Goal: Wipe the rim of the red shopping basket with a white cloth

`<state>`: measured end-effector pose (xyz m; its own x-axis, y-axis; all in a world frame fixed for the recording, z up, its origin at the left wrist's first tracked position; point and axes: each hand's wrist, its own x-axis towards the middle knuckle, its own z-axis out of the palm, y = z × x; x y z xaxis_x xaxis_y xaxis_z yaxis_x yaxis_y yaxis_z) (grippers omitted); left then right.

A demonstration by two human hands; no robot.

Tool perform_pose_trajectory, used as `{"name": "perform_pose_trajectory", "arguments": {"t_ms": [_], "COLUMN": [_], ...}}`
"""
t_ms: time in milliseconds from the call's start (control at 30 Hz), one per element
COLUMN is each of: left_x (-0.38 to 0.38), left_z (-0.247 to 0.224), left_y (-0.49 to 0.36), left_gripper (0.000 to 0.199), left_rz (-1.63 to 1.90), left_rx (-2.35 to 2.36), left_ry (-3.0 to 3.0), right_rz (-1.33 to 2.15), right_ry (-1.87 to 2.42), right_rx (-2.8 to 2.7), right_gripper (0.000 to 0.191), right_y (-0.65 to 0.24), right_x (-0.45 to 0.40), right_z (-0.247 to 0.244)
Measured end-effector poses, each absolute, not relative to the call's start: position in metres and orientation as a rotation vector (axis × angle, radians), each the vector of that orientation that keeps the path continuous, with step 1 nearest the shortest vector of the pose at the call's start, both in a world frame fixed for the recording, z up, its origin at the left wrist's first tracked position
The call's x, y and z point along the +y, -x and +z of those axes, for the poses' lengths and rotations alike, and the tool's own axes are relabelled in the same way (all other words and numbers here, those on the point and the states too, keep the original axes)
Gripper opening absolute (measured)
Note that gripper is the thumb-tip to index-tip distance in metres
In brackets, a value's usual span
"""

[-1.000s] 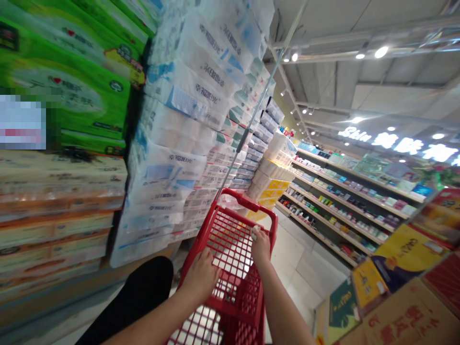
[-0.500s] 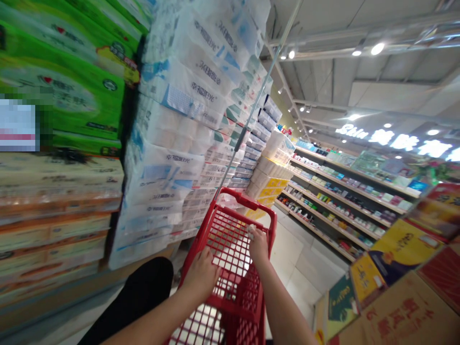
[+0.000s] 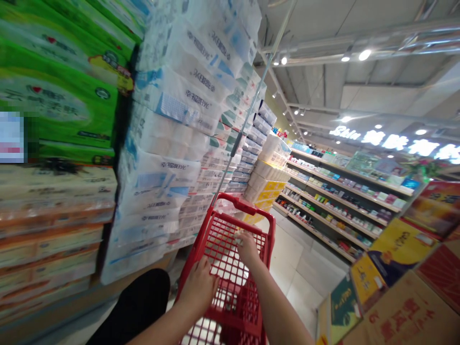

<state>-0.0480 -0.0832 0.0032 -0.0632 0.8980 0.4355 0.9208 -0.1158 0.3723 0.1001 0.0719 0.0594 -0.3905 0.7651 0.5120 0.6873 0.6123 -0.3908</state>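
Between my arms is a red plastic shopping basket (image 3: 233,320) with a lattice of square holes and a raised rim at its far end. My left hand (image 3: 201,283) is closed, its fingers curled over the left side of the basket; what lies inside the fingers, if anything, is hidden. Farther forward, my right hand (image 3: 247,248) pinches a small crumpled white piece (image 3: 238,238) that looks like tissue, above the lattice. A long thin metal pull handle (image 3: 247,112) with a dark grip slants up from the basket's far left corner.
Tall stacks of wrapped toilet rolls (image 3: 179,115) and green tissue packs (image 3: 61,96) stand close on the left. Printed cartons (image 3: 398,306) crowd the lower right. Stocked shelves (image 3: 334,201) run behind, past the tiled floor (image 3: 291,273). My dark-clothed knee (image 3: 143,297) shows at lower left.
My right hand has moved left over the lattice with the white piece. My left hand has dropped slightly in view and stays at the basket's left side. The view has shifted a little.
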Motion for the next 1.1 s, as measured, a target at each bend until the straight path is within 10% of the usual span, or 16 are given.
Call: {"name": "perform_pose_trajectory", "arguments": {"t_ms": [1100], "left_x": [-0.085], "left_z": [0.006], "left_y": [0.048], "left_gripper": [0.035], "left_rz": [-1.013], "left_rx": [-2.116], "left_ry": [2.118], "right_rz": [0.218], "right_ry": [1.121], "right_rx": [-2.075], "right_gripper": [0.036], "right_y": [-0.067], "right_x": [0.075], "right_z": [0.06]}}
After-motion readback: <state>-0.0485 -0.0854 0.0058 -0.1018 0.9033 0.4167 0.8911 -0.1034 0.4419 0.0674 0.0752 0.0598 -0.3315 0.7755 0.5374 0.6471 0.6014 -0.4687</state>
